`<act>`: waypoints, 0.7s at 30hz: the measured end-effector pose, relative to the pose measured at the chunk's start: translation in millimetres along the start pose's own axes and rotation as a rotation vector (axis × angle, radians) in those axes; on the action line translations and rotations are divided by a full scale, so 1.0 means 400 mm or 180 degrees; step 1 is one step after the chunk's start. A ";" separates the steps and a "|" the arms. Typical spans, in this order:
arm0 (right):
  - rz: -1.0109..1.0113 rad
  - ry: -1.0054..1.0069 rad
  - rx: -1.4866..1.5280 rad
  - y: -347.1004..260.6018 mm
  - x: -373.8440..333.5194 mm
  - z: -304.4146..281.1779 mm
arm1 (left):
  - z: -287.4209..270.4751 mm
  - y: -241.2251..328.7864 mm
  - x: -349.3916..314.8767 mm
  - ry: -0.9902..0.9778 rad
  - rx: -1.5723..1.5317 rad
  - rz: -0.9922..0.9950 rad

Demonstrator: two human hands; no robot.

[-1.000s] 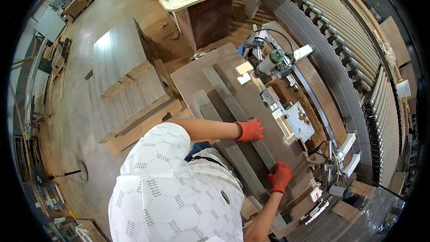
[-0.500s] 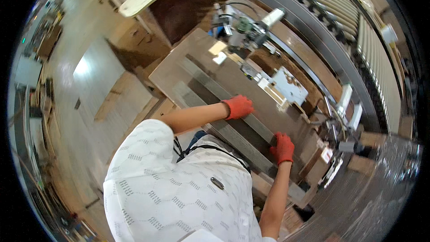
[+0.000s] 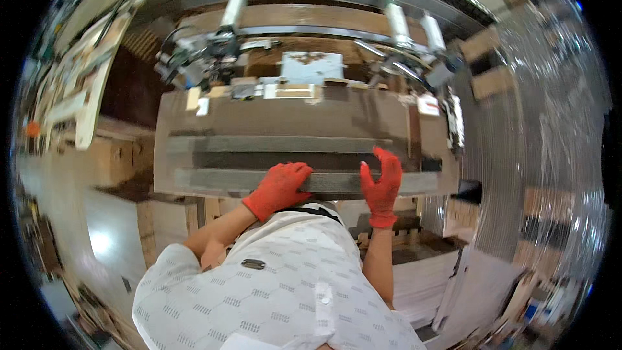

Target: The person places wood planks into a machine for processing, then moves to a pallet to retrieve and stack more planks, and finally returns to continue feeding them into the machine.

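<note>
Seen from the head view, I look down at a brown worktop [image 3: 337, 113]. Just behind its far edge, a pale plate [image 3: 311, 68] carries scattered brown debris [image 3: 313, 57]. At the far left corner there are a cream block [image 3: 194, 98] and a white block [image 3: 203, 106], close together.

The left hand [image 3: 278, 188], in a red glove, rests upon the near strip [image 3: 337, 183] with its fingers together and bent; whether they close around the wood, I cannot tell. The right hand [image 3: 381, 188], also in a red glove, is open, thumb and fingers spread apart, and it seems to hold nothing.

The near strip, grey, runs along the near edge of the worktop, beneath both hands. The far strip [image 3: 278, 144] lies parallel, nearer to the middle, beyond the left hand; its right end is close to the right hand's raised fingertips. A dark band [image 3: 272, 161] separates the strips.
</note>
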State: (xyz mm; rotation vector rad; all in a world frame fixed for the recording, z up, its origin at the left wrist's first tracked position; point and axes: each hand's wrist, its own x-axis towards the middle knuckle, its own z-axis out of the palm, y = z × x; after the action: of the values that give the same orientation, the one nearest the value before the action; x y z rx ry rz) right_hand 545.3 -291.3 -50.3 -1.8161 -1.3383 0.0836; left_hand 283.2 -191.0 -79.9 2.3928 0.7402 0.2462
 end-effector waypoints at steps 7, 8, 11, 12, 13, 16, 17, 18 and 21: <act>-0.0168 0.1032 -0.0496 0.013 -0.088 -0.032 | -0.152 -0.019 0.097 0.0414 0.0472 0.0116; -0.0237 0.1045 -0.0465 0.006 -0.085 -0.026 | -0.164 -0.049 0.138 0.0557 0.0528 0.0278; -0.0409 0.0603 -0.0476 0.001 -0.063 0.026 | -0.156 -0.185 0.277 0.0671 0.0379 0.0330; -0.0436 0.0434 -0.0654 -0.001 -0.056 0.050 | -0.142 -0.229 0.302 0.0684 0.0370 0.0294; -0.0468 0.0333 -0.0643 -0.004 -0.048 0.071 | -0.128 -0.272 0.333 0.0705 0.0353 0.0264; -0.0531 0.0086 -0.0664 0.012 -0.042 0.131 | -0.081 -0.387 0.408 0.0679 0.0584 0.0342; -0.0437 0.0034 -0.0675 0.023 -0.052 0.139 | -0.067 -0.400 0.431 0.0627 0.0693 0.0425; -0.0349 -0.0024 -0.0678 0.033 -0.057 0.149 | -0.057 -0.416 0.457 0.0451 0.0947 0.0346; -0.0237 0.0019 -0.0731 0.042 -0.057 0.148 | -0.017 -0.422 0.481 0.0864 0.1223 0.0187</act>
State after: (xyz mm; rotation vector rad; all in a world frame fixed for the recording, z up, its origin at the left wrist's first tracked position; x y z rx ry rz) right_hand 518.2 -275.8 -108.2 -1.9509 -1.4585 -0.1202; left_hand 363.8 31.2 -177.8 2.7820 0.9083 0.4998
